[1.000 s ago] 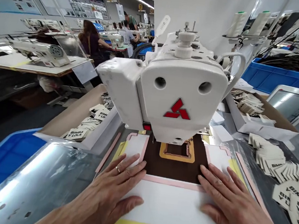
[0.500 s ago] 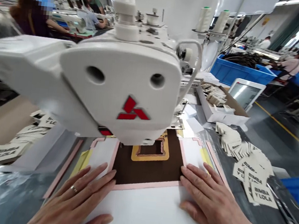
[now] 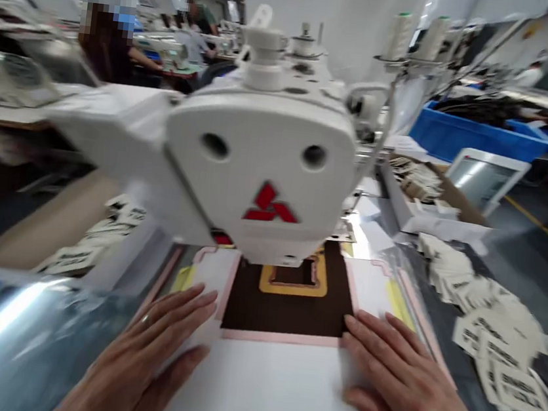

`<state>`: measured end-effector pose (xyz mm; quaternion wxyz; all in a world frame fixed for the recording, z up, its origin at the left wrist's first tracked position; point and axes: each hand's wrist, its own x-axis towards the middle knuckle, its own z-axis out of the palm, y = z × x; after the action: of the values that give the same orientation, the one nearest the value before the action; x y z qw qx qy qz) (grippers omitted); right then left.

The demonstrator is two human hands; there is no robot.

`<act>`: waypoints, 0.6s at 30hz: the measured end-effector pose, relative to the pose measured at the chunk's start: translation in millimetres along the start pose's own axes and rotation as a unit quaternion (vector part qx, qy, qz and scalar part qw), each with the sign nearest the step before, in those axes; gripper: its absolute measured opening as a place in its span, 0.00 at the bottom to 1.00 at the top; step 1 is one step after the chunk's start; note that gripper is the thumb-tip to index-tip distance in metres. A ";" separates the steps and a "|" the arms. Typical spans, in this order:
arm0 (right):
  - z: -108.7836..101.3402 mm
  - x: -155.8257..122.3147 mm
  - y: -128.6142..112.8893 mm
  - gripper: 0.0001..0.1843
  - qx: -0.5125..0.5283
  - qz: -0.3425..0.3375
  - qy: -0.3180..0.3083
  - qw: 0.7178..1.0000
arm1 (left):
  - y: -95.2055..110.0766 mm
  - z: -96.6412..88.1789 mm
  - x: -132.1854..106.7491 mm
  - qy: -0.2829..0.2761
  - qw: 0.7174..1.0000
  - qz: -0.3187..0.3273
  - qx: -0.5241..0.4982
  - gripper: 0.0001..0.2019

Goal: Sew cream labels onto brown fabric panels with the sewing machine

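A dark brown fabric piece lies under the head of a white sewing machine with a red three-part logo. Around it runs a white template edged with pink strips and yellow tape. On the brown piece sits a yellow presser frame, its far part hidden by the machine head. My left hand, a ring on one finger, rests flat on the template's left side, fingers stretched out. My right hand lies flat on the right side, fingertips touching the pink strip beside the brown fabric. Neither hand grips anything.
Printed fabric labels spread over the table at right. More labels fill a cardboard box behind them and another box at left. A control screen, a blue crate and thread cones stand farther back. A person sits at back left.
The whole view has shifted, so the machine and table appear farther right. Both hands stay flat on the template; my left fingers look slightly closer together.
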<state>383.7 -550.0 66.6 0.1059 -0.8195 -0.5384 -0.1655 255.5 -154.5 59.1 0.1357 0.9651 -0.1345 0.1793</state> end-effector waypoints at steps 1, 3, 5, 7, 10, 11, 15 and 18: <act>2.3 -2.7 1.3 0.23 0.007 -0.002 0.014 1.000 | 2.1 -5.0 3.0 0.000 1.000 -0.017 -0.012 0.26; 9.4 -8.4 4.6 0.26 0.024 0.000 0.043 0.999 | 3.0 -12.4 7.6 0.012 0.998 -0.044 -0.032 0.23; 17.4 -13.3 7.2 0.30 0.036 0.002 0.060 0.998 | 3.1 -16.2 10.0 0.012 0.999 -0.038 -0.035 0.22; 22.9 -16.6 8.2 0.34 0.036 0.000 0.061 0.997 | 5.4 -17.6 11.1 -0.017 1.000 -0.013 -0.012 0.23; 24.7 -17.9 8.1 0.35 0.023 -0.002 0.055 0.998 | 11.6 -18.4 13.1 -0.079 0.995 0.036 0.048 0.27; 24.5 -17.9 8.2 0.35 0.015 -0.002 0.054 0.998 | 13.3 -18.8 13.9 -0.092 0.992 0.049 0.064 0.29; 29.4 -21.9 11.4 0.37 -0.022 -0.031 0.054 0.998 | 14.3 -22.3 19.2 -0.098 0.984 0.100 0.109 0.37; 41.1 -28.0 16.1 0.34 -0.049 -0.045 0.053 0.996 | 12.4 -25.9 24.1 -0.089 0.973 0.146 0.153 0.43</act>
<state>394.7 -565.7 18.0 0.0860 -0.7886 -0.5597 -0.2397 265.3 -163.1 94.2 -0.0536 0.9564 -0.2567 0.1289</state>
